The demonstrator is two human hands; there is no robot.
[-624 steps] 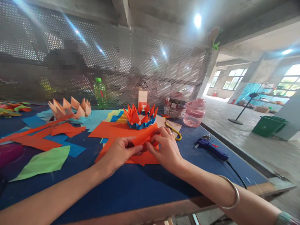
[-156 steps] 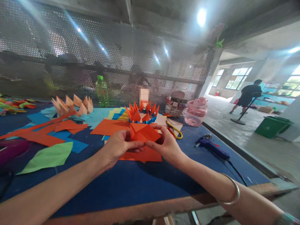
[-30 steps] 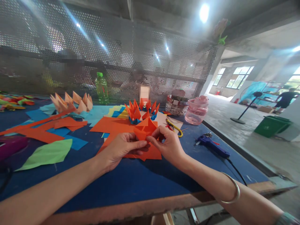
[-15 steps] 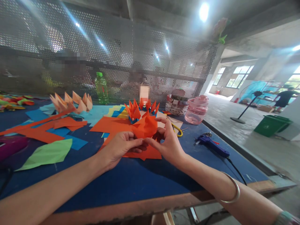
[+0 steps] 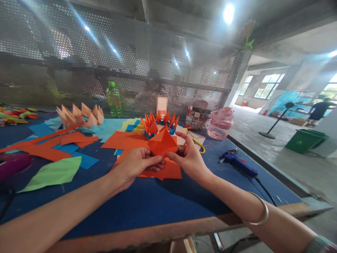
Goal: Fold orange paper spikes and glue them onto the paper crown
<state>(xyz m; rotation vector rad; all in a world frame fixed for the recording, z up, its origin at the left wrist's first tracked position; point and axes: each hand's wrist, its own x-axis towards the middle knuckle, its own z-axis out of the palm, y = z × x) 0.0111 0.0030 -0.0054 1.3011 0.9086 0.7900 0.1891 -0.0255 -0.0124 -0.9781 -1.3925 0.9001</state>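
Note:
Both my hands hold one folded orange paper piece (image 5: 162, 143) just above the blue table (image 5: 147, 205). My left hand (image 5: 135, 167) pinches its lower left edge between thumb and fingers. My right hand (image 5: 190, 159) grips its right side, index finger raised behind it. Under the hands lies a stack of orange sheets (image 5: 168, 170). Just beyond stands an orange and blue paper crown (image 5: 158, 125) of pointed folds.
Yellow-handled scissors (image 5: 198, 144) and a blue glue gun (image 5: 238, 164) with its cord lie to the right. A pink jar (image 5: 220, 125), a woven basket (image 5: 197, 119) and a green bottle (image 5: 113, 99) stand at the back. Paper scraps (image 5: 54, 172) cover the left. A perforated metal screen (image 5: 126, 66) backs the table.
The orange piece has been turned and flattened into a pointed shape facing me. My right fingers shifted from its top to its right side. My left hand stays put.

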